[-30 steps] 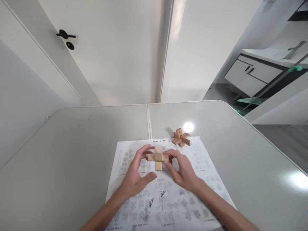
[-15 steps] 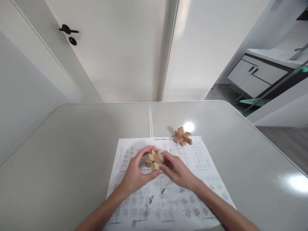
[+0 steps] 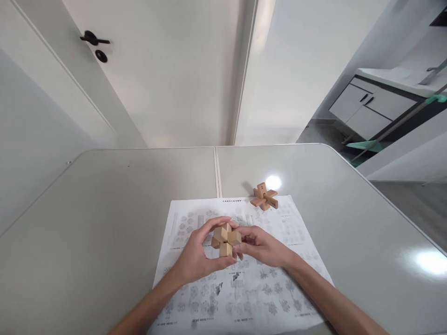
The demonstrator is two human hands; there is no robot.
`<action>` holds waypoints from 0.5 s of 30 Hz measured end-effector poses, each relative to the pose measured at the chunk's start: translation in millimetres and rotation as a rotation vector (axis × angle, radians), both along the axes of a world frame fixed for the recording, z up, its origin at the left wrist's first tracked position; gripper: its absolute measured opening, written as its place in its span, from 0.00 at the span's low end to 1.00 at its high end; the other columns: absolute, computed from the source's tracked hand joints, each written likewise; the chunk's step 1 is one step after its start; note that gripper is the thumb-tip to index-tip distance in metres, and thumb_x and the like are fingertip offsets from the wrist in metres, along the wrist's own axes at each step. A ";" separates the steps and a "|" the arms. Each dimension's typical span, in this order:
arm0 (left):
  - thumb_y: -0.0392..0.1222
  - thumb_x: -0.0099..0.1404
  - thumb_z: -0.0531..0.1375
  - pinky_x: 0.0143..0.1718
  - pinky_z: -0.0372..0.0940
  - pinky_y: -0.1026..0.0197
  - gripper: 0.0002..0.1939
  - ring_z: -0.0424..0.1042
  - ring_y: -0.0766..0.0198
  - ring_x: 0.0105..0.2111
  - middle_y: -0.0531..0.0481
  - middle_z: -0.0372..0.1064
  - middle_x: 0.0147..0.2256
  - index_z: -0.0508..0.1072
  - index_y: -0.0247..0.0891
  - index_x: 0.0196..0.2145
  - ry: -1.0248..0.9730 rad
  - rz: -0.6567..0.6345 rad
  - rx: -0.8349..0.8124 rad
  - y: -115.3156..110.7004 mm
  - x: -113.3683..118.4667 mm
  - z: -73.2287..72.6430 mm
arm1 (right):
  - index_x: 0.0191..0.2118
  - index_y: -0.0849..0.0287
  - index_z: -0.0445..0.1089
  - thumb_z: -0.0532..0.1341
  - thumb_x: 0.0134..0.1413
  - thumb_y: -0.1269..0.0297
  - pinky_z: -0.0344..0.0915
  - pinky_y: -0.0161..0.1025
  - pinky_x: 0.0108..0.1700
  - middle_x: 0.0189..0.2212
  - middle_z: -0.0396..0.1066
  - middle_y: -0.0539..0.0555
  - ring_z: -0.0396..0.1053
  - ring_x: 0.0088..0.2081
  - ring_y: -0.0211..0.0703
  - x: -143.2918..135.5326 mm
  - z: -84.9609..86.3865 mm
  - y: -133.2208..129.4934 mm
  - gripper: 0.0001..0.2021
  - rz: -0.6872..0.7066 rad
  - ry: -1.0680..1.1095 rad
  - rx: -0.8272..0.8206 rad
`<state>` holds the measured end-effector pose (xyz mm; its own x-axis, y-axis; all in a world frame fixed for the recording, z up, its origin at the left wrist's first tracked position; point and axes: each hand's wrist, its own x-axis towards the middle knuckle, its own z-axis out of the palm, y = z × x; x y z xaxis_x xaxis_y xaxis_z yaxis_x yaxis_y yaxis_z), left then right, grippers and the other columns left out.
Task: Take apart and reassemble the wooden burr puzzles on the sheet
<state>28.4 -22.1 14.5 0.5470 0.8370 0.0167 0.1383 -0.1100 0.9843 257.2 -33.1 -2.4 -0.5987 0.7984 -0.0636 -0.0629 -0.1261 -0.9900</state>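
Observation:
A pale wooden burr puzzle (image 3: 226,241), made of crossed square bars, is held over the printed sheet. My left hand (image 3: 198,256) curves round its left side, fingers at the back and thumb along the near lower edge. On the other side, my right hand (image 3: 261,246) pinches the puzzle between thumb and fingers; part of those fingers is hidden behind the wood. Beyond my right hand, a second, darker wooden puzzle (image 3: 264,197) with flat numbered pieces stands at the sheet's far edge.
The large white sheet (image 3: 279,321) carries rows of small diagrams and has a couple of torn spots. It lies on a grey table (image 3: 87,232) with a seam down its far middle. Behind are a white door (image 3: 167,70) and, at right, a sink cabinet (image 3: 373,104).
Both hands and the held puzzle have shifted slightly toward me and to the right. The puzzle is turned a little between the fingers. The view has moved slightly too.

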 end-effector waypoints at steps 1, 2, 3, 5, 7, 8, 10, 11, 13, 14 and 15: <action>0.47 0.61 0.74 0.60 0.68 0.44 0.34 0.75 0.47 0.56 0.43 0.74 0.59 0.69 0.51 0.62 0.012 -0.002 0.011 -0.1 -0.1 -0.2 | 0.38 0.56 0.75 0.65 0.68 0.51 0.68 0.40 0.38 0.33 0.73 0.51 0.69 0.33 0.41 -0.5 -2.0 -0.2 0.13 -0.010 0.016 -0.021; 0.47 0.61 0.74 0.61 0.68 0.43 0.34 0.75 0.47 0.57 0.43 0.74 0.59 0.69 0.51 0.62 0.026 -0.003 0.023 -0.1 -0.1 -0.4 | 0.38 0.57 0.75 0.67 0.66 0.52 0.68 0.40 0.38 0.32 0.73 0.51 0.69 0.32 0.41 -1.0 -4.0 -0.4 0.12 -0.021 0.037 -0.041; 0.48 0.60 0.74 0.61 0.67 0.43 0.34 0.74 0.47 0.57 0.43 0.74 0.59 0.69 0.51 0.62 0.041 -0.003 0.037 -0.1 -0.1 -0.7 | 0.37 0.57 0.75 0.68 0.65 0.54 0.68 0.39 0.37 0.32 0.73 0.50 0.69 0.32 0.40 -1.6 -5.7 -0.5 0.12 -0.032 0.057 -0.057; 0.48 0.60 0.74 0.60 0.68 0.43 0.34 0.74 0.47 0.57 0.43 0.74 0.60 0.69 0.51 0.62 0.064 -0.002 0.063 -0.1 -0.3 -1.4 | 0.36 0.57 0.76 0.70 0.63 0.56 0.67 0.38 0.36 0.33 0.73 0.50 0.68 0.32 0.39 -2.5 -8.1 -0.7 0.11 -0.057 0.079 -0.072; 0.48 0.60 0.74 0.59 0.69 0.44 0.34 0.75 0.49 0.56 0.44 0.74 0.59 0.69 0.51 0.62 0.063 -0.003 0.087 -0.1 -0.5 -1.9 | 0.35 0.58 0.76 0.71 0.62 0.57 0.67 0.37 0.36 0.33 0.72 0.50 0.68 0.32 0.38 -3.3 -8.9 -1.1 0.11 -0.080 0.073 -0.060; 0.48 0.60 0.74 0.59 0.69 0.45 0.34 0.75 0.49 0.56 0.45 0.74 0.59 0.69 0.51 0.62 0.058 -0.001 0.098 -0.2 -0.6 -2.1 | 0.35 0.58 0.76 0.71 0.63 0.57 0.66 0.37 0.36 0.33 0.72 0.50 0.68 0.32 0.38 -3.5 -8.8 -1.3 0.11 -0.089 0.062 -0.046; 0.47 0.60 0.75 0.59 0.69 0.46 0.35 0.75 0.50 0.56 0.46 0.74 0.59 0.68 0.52 0.62 0.053 0.001 0.117 -0.4 -0.4 -2.1 | 0.36 0.57 0.76 0.70 0.63 0.56 0.67 0.37 0.36 0.34 0.74 0.51 0.68 0.33 0.40 -4.1 -8.3 -2.0 0.10 -0.110 0.041 -0.015; 0.47 0.60 0.75 0.59 0.69 0.46 0.35 0.75 0.50 0.56 0.46 0.75 0.58 0.69 0.51 0.61 0.057 0.006 0.129 -0.5 -0.1 -2.2 | 0.38 0.57 0.77 0.70 0.64 0.56 0.67 0.38 0.37 0.35 0.75 0.51 0.69 0.34 0.40 -4.5 -8.1 -2.3 0.09 -0.126 0.028 0.001; 0.45 0.60 0.75 0.59 0.69 0.46 0.34 0.75 0.51 0.56 0.47 0.75 0.57 0.69 0.51 0.60 0.079 0.026 0.155 -0.9 1.1 -2.3 | 0.42 0.55 0.77 0.71 0.63 0.56 0.69 0.39 0.39 0.36 0.77 0.52 0.71 0.36 0.42 -5.6 -8.2 -2.7 0.09 -0.185 -0.011 0.039; 0.45 0.60 0.75 0.60 0.69 0.46 0.33 0.75 0.51 0.56 0.48 0.76 0.57 0.69 0.51 0.60 0.090 0.043 0.166 -1.1 1.8 -2.5 | 0.42 0.55 0.77 0.71 0.62 0.56 0.70 0.40 0.40 0.36 0.78 0.52 0.73 0.36 0.43 -6.3 -8.4 -2.8 0.10 -0.231 -0.035 0.063; 0.44 0.60 0.74 0.60 0.69 0.46 0.32 0.75 0.51 0.56 0.48 0.76 0.57 0.69 0.51 0.60 0.096 0.064 0.175 -1.3 2.6 -2.8 | 0.42 0.55 0.76 0.72 0.61 0.56 0.71 0.41 0.40 0.35 0.78 0.52 0.74 0.36 0.44 -7.2 -8.8 -3.0 0.10 -0.281 -0.060 0.090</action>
<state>31.0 -23.5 11.7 0.4993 0.8587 0.1157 0.2425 -0.2666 0.9328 250.0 -36.1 -11.2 -0.3505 0.9365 -0.0142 -0.0239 -0.0241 -0.9994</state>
